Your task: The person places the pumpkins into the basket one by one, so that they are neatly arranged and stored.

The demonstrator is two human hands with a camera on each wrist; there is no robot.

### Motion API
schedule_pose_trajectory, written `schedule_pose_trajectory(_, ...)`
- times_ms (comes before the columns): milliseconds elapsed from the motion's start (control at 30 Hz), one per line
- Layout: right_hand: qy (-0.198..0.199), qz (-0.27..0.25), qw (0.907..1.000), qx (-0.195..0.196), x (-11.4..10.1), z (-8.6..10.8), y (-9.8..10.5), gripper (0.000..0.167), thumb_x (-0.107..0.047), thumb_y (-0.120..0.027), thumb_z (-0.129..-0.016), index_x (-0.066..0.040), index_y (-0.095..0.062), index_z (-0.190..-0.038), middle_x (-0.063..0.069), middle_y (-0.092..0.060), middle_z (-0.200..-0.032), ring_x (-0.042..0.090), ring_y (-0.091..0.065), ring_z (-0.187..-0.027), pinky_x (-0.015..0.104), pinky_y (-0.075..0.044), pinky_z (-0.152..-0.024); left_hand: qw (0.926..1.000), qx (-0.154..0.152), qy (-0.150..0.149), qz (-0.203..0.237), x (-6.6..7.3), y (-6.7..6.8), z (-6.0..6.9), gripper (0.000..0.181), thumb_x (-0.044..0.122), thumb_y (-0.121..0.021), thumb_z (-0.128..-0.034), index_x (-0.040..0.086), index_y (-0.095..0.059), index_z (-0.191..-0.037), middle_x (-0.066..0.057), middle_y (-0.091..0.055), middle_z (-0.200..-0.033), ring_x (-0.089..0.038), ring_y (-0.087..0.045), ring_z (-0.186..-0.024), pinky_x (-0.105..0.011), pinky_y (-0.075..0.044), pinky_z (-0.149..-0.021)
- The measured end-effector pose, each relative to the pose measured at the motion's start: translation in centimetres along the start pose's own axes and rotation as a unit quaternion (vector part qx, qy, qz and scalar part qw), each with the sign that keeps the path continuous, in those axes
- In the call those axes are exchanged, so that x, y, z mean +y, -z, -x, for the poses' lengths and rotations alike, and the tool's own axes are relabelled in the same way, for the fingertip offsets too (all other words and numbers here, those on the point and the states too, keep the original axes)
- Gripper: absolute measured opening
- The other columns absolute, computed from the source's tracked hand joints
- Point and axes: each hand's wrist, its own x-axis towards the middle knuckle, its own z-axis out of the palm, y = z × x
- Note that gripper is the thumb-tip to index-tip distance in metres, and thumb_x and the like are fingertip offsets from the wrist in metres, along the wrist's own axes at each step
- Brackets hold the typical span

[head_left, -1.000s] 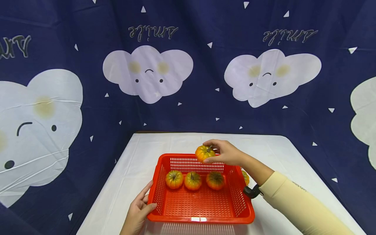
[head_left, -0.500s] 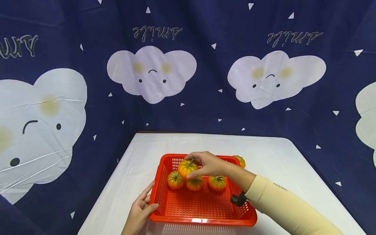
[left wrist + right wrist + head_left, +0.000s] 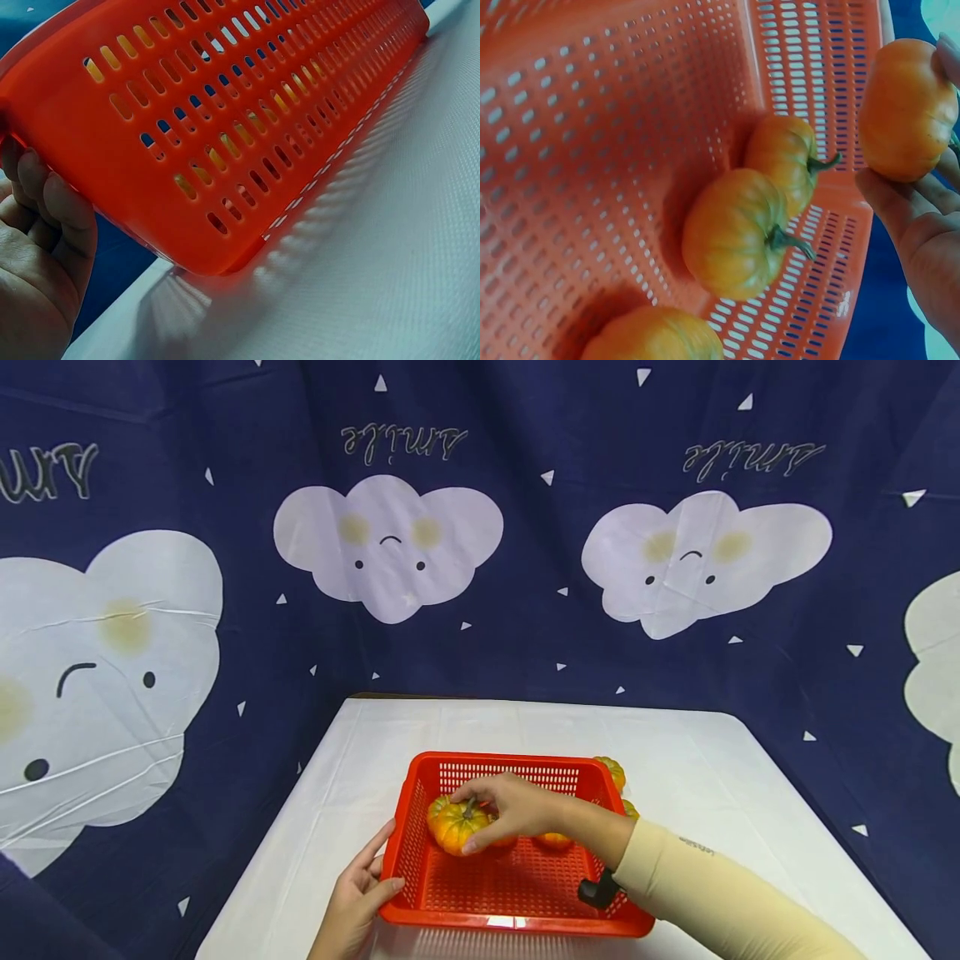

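My right hand (image 3: pixel 517 810) holds a small orange-yellow pumpkin (image 3: pixel 454 828) by its sides, low over the left part of the red basket (image 3: pixel 517 923). In the right wrist view this pumpkin (image 3: pixel 906 111) is between thumb and fingers, apart from the pumpkins in the basket (image 3: pixel 735 234). From the head, the held pumpkin and hand partly cover those pumpkins, which stand in a row. My left hand (image 3: pixel 356 897) grips the basket's left rim; in the left wrist view its curled fingers (image 3: pixel 69 201) are at the rim of the slotted wall (image 3: pixel 150 217).
Two more pumpkins, one of them at the back (image 3: pixel 612 772), lie outside the basket behind its right side, partly hidden. A white cloth covers the table (image 3: pixel 300 827). A dark blue curtain with white clouds (image 3: pixel 390 552) hangs behind and at the sides.
My right hand has carried its pumpkin from above the basket's back rim leftward, nearer and down over the row's left end. My left hand has stayed on the basket's left rim.
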Motion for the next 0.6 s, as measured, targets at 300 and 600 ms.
schedule_pose_trajectory(300,0.007,-0.011,0.9995,-0.028,0.6,-0.3,-1.5,0.065,-0.034,-0.092,-0.084,-0.015,-0.066,-0.140,-0.013,-0.064,-0.132,0.007,-0.060,-0.119,0.026,-0.051,-0.104,1.0000,-0.003,0.000,0.000,0.1,0.0,0.0,0.080,-0.015,-0.060,-0.0954,-0.004,-0.022,-0.165,-0.047,-0.053,-0.128,-0.059,-0.059,-0.114,-0.060,-0.056,-0.088)
schedule_pose_trajectory(600,0.021,0.009,0.9982,-0.055,0.7,-0.2,-2.3,0.069,-0.032,-0.092,-0.084,-0.006,-0.065,-0.141,-0.011,-0.064,-0.135,0.006,-0.059,-0.121,0.028,-0.051,-0.105,1.0000,0.000,0.004,0.006,0.1,-0.1,0.1,0.081,-0.015,-0.059,-0.0951,-0.003,-0.022,-0.165,-0.050,-0.049,-0.129,-0.061,-0.056,-0.115,-0.061,-0.055,-0.088)
